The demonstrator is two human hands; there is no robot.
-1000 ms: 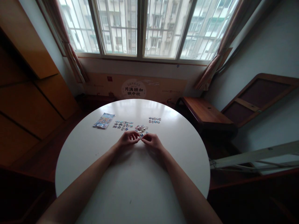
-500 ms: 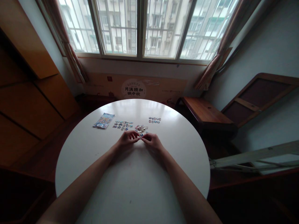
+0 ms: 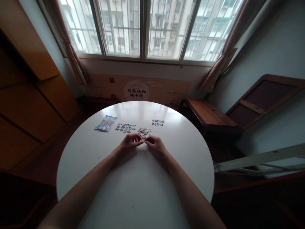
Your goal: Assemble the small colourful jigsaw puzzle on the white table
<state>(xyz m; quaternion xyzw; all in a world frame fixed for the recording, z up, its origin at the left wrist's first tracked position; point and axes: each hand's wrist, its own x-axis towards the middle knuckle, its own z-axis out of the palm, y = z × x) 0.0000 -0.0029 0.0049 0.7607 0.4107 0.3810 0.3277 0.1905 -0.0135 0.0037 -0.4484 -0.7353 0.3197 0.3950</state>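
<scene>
My left hand (image 3: 130, 142) and my right hand (image 3: 155, 144) rest on a round white table (image 3: 135, 187), fingertips almost touching. Both are curled into pinches round small jigsaw pieces (image 3: 144, 138) where the fingers meet; how many each hand grips is too small to tell. Just beyond the fingers lies a small heap of puzzle pieces (image 3: 143, 130). To its left sits a spread of bluish pieces (image 3: 125, 128), and a smaller cluster (image 3: 157, 122) lies further back on the right.
A colourful picture card (image 3: 106, 122) lies at the table's back left. A wooden bench (image 3: 208, 115) stands right of the table, a wooden cabinet (image 3: 28, 95) to the left. Barred windows (image 3: 143, 28) with curtains span the far wall. A pale beam (image 3: 259, 159) lies low on the right.
Hardly anything has moved. My right hand has shifted a touch towards the left hand, closing the gap between the fingertips.
</scene>
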